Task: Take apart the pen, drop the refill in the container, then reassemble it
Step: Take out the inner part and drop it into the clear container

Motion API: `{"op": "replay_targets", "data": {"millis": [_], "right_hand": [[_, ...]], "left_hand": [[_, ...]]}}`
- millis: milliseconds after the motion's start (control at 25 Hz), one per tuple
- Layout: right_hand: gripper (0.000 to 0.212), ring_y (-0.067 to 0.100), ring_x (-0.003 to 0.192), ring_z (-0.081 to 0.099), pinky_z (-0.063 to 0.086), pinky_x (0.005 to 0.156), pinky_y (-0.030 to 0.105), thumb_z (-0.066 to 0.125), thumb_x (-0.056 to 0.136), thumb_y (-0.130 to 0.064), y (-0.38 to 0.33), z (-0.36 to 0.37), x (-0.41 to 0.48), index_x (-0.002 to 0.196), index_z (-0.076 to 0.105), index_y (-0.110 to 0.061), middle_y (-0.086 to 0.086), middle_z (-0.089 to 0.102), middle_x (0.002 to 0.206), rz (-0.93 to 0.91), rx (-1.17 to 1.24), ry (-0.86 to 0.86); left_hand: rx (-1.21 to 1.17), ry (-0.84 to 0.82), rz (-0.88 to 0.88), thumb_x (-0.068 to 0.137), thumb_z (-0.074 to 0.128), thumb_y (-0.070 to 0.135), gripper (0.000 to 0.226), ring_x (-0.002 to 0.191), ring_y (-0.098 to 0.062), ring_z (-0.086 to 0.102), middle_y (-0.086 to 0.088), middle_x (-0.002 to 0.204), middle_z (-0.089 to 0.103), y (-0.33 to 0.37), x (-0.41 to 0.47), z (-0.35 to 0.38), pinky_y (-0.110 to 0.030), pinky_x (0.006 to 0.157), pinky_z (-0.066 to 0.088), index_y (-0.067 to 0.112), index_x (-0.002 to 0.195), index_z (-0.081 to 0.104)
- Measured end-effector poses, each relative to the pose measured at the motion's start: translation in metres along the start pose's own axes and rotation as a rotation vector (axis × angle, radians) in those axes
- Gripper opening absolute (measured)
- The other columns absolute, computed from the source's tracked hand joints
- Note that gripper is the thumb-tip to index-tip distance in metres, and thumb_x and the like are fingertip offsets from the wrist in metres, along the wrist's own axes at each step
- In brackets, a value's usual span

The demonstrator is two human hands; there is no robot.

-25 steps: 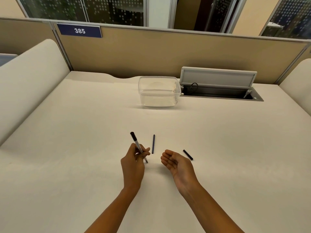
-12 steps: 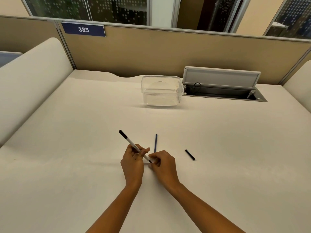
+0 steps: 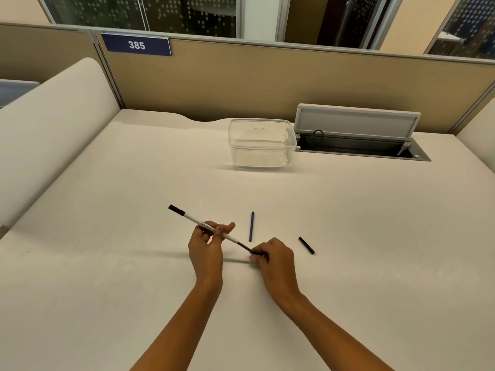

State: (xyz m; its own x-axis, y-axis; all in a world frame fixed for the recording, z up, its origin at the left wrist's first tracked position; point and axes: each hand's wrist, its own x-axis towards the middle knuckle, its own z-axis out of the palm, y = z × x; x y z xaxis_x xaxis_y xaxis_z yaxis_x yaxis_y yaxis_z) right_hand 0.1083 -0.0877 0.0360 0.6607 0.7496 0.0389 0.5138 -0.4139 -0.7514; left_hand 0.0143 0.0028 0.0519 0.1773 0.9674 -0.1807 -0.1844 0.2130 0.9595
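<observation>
While gripped, slim pen [image 3: 203,225] slants.

Two bare forearms – no sleeves, rings, watch.

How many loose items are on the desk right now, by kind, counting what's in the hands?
Pen body, held by left hand and right hand: 1
Blue refill: 1
Black cap: 1
Clear container: 1
Total: 4

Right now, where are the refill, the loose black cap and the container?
refill [image 3: 251,226]: head view, middle of the blue rod.
loose black cap [image 3: 306,245]: head view, mid-length.
container [image 3: 261,153]: head view, front wall.
</observation>
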Motion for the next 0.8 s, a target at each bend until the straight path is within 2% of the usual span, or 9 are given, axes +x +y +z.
{"op": "replay_targets", "data": {"millis": [80,160,280,480,640,720,800], "right_hand": [[0.014,0.010,0.073,0.055,0.038,0.062,0.006,0.066,0.083,-0.002,0.006,-0.008,-0.001,0.093,0.075,-0.008,0.005,0.063,0.084,0.003,0.018,0.020],[0.016,0.004,0.071,0.055,0.039,0.063,0.006,0.067,0.082,0.000,0.011,-0.016,-0.002,0.095,0.075,-0.007,0.001,0.060,0.078,0.012,0.061,0.054],[0.014,-0.005,0.069,0.057,0.040,0.064,0.002,0.068,0.083,0.002,0.015,-0.027,0.002,0.094,0.074,-0.002,-0.003,0.057,0.071,0.025,0.142,0.150],[0.022,0.006,0.073,0.059,0.043,0.068,0.005,0.065,0.085,0.001,0.007,-0.043,0.027,0.103,0.072,-0.009,0.004,0.068,0.084,-0.029,0.121,0.284],[0.011,0.016,0.073,0.064,0.051,0.069,0.022,0.064,0.085,-0.002,-0.011,-0.057,0.070,0.092,0.070,-0.007,0.007,0.070,0.083,-0.085,0.113,0.363],[0.008,0.015,0.072,0.063,0.050,0.068,0.021,0.065,0.084,-0.002,-0.022,-0.062,0.098,0.090,0.070,-0.006,0.008,0.071,0.082,-0.127,0.105,0.393],[0.007,0.015,0.071,0.062,0.046,0.066,0.013,0.066,0.084,-0.002,-0.032,-0.065,0.128,0.089,0.070,-0.005,0.010,0.071,0.082,-0.173,0.092,0.414]], "left_hand": [[-0.117,-0.007,-0.040,0.093,0.051,0.001,0.007,0.093,-0.024,0.071,0.003,0.072,0.073,0.005,0.003,-0.002,-0.036,0.094,0.048,0.006,0.090,0.050],[-0.222,-0.013,-0.078,0.093,0.048,-0.003,0.010,0.086,-0.023,0.073,-0.005,0.078,0.068,0.010,0.007,-0.004,-0.040,0.091,0.053,0.005,0.089,0.050],[-0.273,-0.015,-0.127,0.093,0.049,-0.002,0.007,0.082,-0.021,0.074,-0.013,0.089,0.066,0.015,0.009,-0.005,-0.038,0.082,0.058,0.003,0.097,0.052],[-0.317,-0.034,-0.193,0.092,0.051,-0.002,0.023,0.080,-0.024,0.074,-0.015,0.097,0.068,0.018,0.010,-0.001,-0.032,0.071,0.061,0.005,0.114,0.051],[-0.339,-0.055,-0.243,0.092,0.052,-0.002,0.022,0.080,-0.024,0.073,-0.015,0.097,0.067,0.020,0.011,0.004,-0.031,0.069,0.061,0.003,0.113,0.053],[-0.353,-0.063,-0.262,0.092,0.052,-0.001,0.020,0.080,-0.024,0.073,-0.015,0.097,0.067,0.021,0.015,0.006,-0.031,0.069,0.061,0.002,0.112,0.053],[-0.363,-0.060,-0.284,0.092,0.052,-0.001,0.020,0.079,-0.024,0.074,-0.014,0.097,0.067,0.020,0.018,0.006,-0.031,0.070,0.061,0.001,0.111,0.054]]}}
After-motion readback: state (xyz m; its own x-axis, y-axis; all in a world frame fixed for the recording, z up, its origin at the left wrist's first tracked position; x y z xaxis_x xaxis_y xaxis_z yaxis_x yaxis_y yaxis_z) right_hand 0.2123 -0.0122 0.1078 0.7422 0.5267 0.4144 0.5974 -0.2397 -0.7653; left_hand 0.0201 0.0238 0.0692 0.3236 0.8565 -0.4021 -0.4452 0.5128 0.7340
